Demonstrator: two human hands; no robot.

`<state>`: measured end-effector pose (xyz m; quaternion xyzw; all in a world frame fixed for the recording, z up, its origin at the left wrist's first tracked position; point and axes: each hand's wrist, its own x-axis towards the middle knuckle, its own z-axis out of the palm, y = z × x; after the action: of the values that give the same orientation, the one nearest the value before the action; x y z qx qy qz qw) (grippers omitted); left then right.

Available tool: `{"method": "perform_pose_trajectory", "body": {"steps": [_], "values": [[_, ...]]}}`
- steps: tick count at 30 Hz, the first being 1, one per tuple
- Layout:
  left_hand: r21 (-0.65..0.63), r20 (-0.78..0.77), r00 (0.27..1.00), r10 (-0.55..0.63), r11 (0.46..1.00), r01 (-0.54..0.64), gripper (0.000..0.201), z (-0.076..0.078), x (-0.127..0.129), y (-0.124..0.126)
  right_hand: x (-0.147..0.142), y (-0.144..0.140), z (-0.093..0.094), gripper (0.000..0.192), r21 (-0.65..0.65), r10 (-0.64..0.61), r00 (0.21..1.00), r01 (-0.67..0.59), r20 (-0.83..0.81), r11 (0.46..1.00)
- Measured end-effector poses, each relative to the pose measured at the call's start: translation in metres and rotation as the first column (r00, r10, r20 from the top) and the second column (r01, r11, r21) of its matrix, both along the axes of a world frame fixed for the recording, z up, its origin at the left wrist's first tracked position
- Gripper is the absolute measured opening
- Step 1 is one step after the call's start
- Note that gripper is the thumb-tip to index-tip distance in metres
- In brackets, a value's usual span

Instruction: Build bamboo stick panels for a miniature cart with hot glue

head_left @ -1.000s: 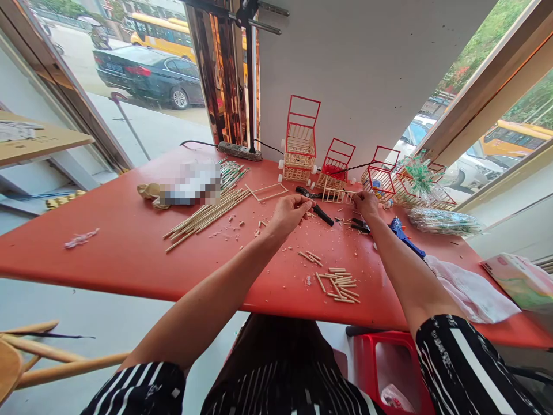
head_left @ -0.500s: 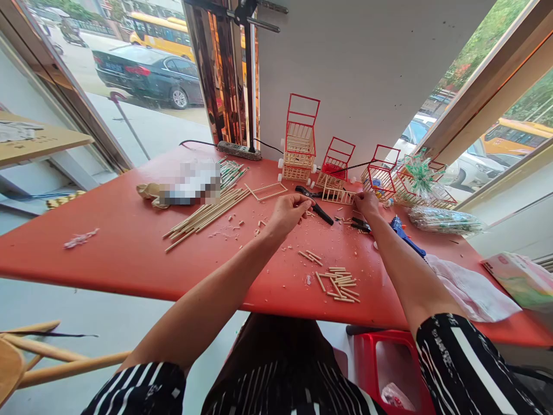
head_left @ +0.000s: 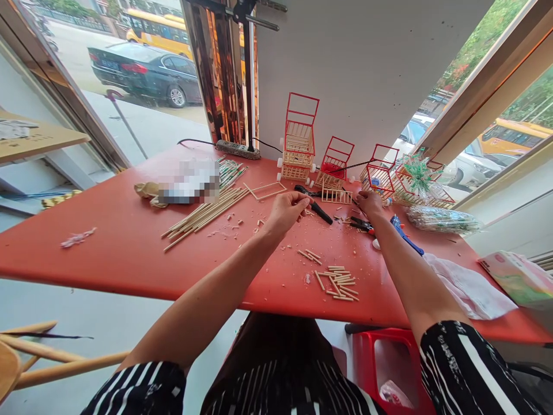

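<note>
My left hand [head_left: 290,208] is held over the middle of the red table, thumb and fingertips pinched; anything between them is too small to make out. My right hand [head_left: 369,204] has its fingers drawn together just right of a small ladder-like frame of wooden sticks [head_left: 337,196]; what they hold is hidden. A black-handled tool [head_left: 322,213] lies between the hands. Below my right hand are pliers [head_left: 359,223] with dark jaws, partly covered by the wrist. Behind my left hand rests an open stick frame [head_left: 264,191]. Short cut sticks [head_left: 341,283] are piled nearer me.
Long wooden sticks [head_left: 205,218] lie at left. Small red-trimmed stick carts [head_left: 299,141] stand along the back. At right are a blue tool [head_left: 406,235], a wrapped bundle [head_left: 443,219], a white cloth [head_left: 470,288] and a tissue pack [head_left: 518,276]. A red stool [head_left: 365,363] stands below the table edge.
My right hand has shifted slightly away from the ladder-like frame, leaving a small gap at its right end. My left hand keeps its pinch, and the view has shifted slightly.
</note>
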<state>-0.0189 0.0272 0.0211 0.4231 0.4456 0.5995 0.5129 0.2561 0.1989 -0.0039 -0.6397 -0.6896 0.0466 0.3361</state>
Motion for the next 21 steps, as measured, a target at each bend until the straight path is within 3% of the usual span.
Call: {"method": "perform_pose_trajectory", "body": {"steps": [4,9,11,14,18,21], "values": [[0.021,-0.003,0.999,0.046,0.999,-0.045,0.010,-0.005,-0.006,0.009,-0.014,-0.024,0.008,0.031,-0.032,0.046,0.996,-0.049,-0.078,0.998],[0.108,-0.156,0.957,0.246,0.967,-0.231,0.013,-0.013,-0.030,0.028,-0.033,-0.094,0.009,0.030,-0.123,0.280,0.950,-0.297,-0.140,0.947],[0.178,-0.324,0.863,0.387,0.921,-0.346,0.010,-0.017,-0.045,0.036,-0.036,-0.124,0.010,0.031,-0.130,0.354,0.923,-0.373,-0.147,0.919],[0.273,-0.614,0.607,0.505,0.857,-0.437,0.023,-0.027,-0.067,0.047,-0.033,-0.154,0.011,0.036,-0.129,0.474,0.867,-0.493,-0.155,0.860],[0.242,-0.884,0.323,0.338,0.922,-0.303,0.047,-0.046,-0.082,0.057,-0.026,-0.159,0.003,0.046,-0.126,0.464,0.852,-0.502,-0.244,0.856],[0.189,-0.924,0.277,0.263,0.945,-0.269,0.045,-0.056,-0.084,0.060,-0.022,-0.153,-0.006,0.050,-0.129,0.441,0.854,-0.488,-0.276,0.863]]}}
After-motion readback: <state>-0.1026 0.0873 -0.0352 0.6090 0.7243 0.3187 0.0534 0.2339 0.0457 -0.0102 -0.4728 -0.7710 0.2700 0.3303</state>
